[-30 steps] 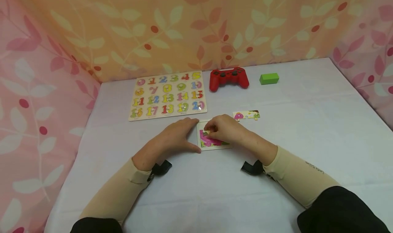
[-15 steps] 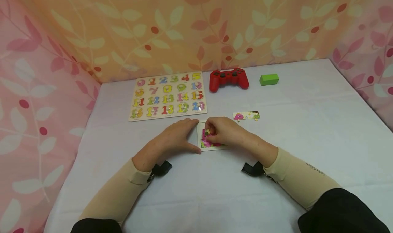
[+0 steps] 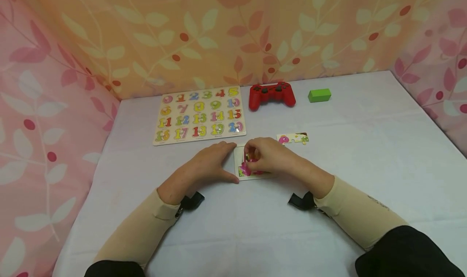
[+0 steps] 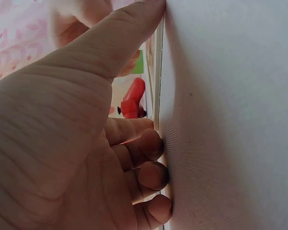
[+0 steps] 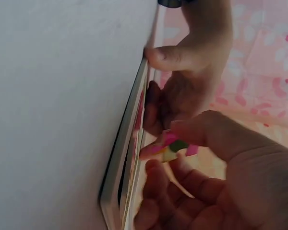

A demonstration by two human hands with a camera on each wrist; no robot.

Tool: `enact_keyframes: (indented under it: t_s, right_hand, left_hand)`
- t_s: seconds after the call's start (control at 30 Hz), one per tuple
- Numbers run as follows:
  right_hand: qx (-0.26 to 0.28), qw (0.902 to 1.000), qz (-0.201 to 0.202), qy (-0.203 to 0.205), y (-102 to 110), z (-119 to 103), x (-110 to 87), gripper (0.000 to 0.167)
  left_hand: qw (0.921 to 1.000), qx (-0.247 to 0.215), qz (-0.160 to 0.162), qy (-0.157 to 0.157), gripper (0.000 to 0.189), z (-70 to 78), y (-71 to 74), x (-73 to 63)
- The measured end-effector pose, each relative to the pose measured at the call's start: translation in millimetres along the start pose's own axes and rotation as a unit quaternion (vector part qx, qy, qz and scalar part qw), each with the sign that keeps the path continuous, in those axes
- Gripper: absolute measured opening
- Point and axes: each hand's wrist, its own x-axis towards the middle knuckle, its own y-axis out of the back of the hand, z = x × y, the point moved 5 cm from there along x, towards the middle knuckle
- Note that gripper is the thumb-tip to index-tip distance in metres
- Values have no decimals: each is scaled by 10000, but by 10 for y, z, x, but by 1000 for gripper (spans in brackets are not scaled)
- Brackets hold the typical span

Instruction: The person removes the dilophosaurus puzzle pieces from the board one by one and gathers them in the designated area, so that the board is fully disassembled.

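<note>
A small white-framed jigsaw tray (image 3: 238, 150) with a pink picture lies mid-table, partly hidden by my right hand. The thumb and index fingertip of my left hand (image 3: 209, 161) touch two corners on its left side, the fingers spread. My right hand (image 3: 271, 155) is over the tray and pinches a jigsaw piece (image 5: 178, 145) between thumb and fingers. Pink with green and yellow patches, the piece is tilted up from the tray in the right wrist view.
Two joined-looking jigsaw pieces (image 3: 292, 138) lie just beyond my right hand. Farther back are a wooden number puzzle board (image 3: 200, 111), a red game controller (image 3: 272, 95) and a green block (image 3: 319, 95). Floral cloth (image 3: 233, 33) borders the white table.
My right hand has shifted slightly over the tray, first toward me, then a little back up, still pinching the piece. The left hand stays at the tray's corners.
</note>
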Motion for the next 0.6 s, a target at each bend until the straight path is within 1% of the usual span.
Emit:
enact_keyframes:
  t_s: [0.13,0.3,0.43,0.53,0.6]
  right_hand:
    - [77,9999,118,25,112,-82,-62,21]
    - [117,9991,274,293,310,-232,-183,23]
    - [-25,9981,443,437,473,-322,-283,25]
    - [-156,9967,619,509,582,-366,-355,24]
    - [-138,9956,734,568,646,-379,-402,24]
  left_hand:
    - [10000,5,2,25,111,-3,-2,0]
    - [10000,50,28,-7,112,-1,0,5]
    - [10000,27,41,-4,112,9,5,5]
    - [10000,-47,22,64,113,11,5,-2]
    - [9999,-59,2,116,113,12,5,-7]
